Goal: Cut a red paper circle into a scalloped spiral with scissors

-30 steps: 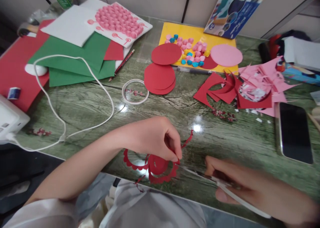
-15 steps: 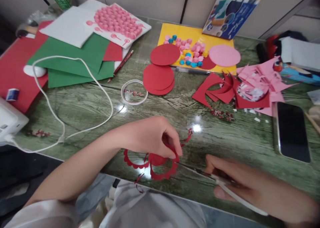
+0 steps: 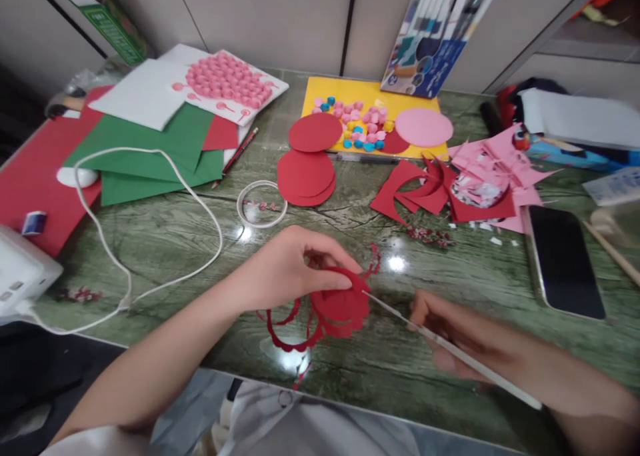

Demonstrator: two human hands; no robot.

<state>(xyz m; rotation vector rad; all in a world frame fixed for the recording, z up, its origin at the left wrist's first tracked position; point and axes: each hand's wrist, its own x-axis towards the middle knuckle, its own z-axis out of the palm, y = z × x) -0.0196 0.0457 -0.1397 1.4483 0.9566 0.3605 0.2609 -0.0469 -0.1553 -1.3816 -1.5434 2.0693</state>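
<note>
My left hand [image 3: 300,266] is closed, its thumb and fingers pinching a red paper disc [image 3: 343,303] just above the table. Red scalloped strips [image 3: 293,343] curl from the paper, and part of the disc is hidden under the fingers. On the right, my right hand [image 3: 465,339] is wrapped around a slim white-handled craft knife [image 3: 480,363]. The knife's thin blade points left, and its tip meets the right side of the red paper.
Beyond my hands lie cut red circles [image 3: 306,179], a tape roll [image 3: 241,206] and red paper scraps [image 3: 387,193]. A phone [image 3: 565,263] is at the right. A white cable [image 3: 220,233] loops at the left, near green sheets [image 3: 150,183].
My left hand has turned and lifted the red paper, so more of the disc shows. My right hand and the knife have shifted slightly up. The camera view has tilted upward.
</note>
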